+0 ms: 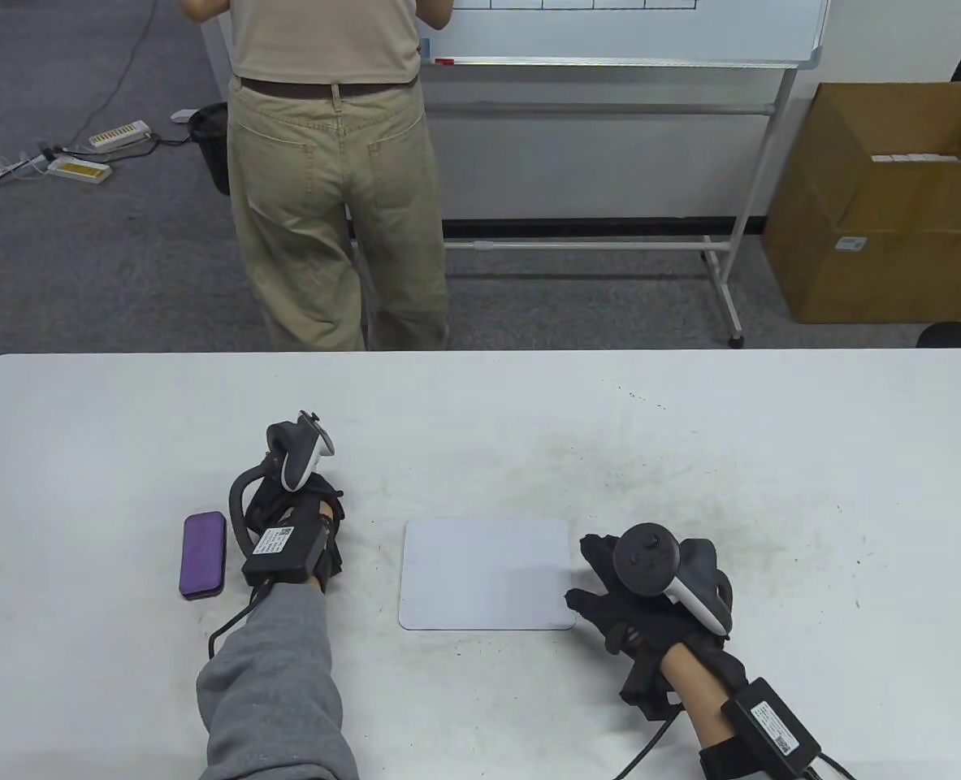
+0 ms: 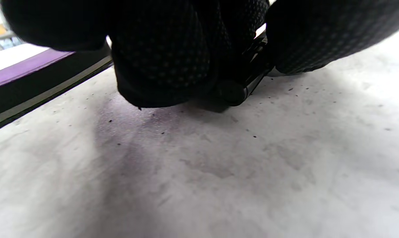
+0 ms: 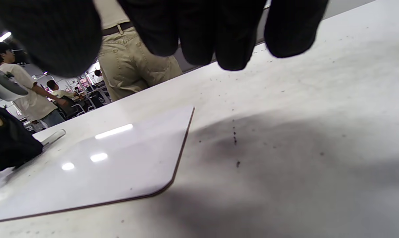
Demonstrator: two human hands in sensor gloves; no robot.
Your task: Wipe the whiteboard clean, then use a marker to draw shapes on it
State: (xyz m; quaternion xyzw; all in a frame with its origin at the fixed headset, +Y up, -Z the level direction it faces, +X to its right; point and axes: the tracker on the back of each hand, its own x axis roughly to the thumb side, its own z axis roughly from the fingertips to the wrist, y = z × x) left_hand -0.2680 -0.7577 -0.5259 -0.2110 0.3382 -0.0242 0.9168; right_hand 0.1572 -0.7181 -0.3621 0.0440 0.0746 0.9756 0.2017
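Observation:
The small blank whiteboard (image 1: 486,574) (image 3: 120,158) lies flat at the middle of the table. My left hand (image 1: 311,502) (image 2: 199,62) rests on the table to the left of it, fingers curled round a marker (image 2: 236,90) with a black end; a white part of the marker (image 3: 52,135) sticks out from the hand. A purple eraser (image 1: 202,555) (image 2: 24,67) lies just left of that hand. My right hand (image 1: 602,578) (image 3: 202,36) hovers low beside the board's right edge, fingers straight and holding nothing.
A person in beige trousers (image 1: 334,187) stands behind the table at a large wheeled whiteboard (image 1: 626,32). A cardboard box (image 1: 886,203) sits on the floor at the right. The white table (image 1: 772,455) is smudged with dark specks.

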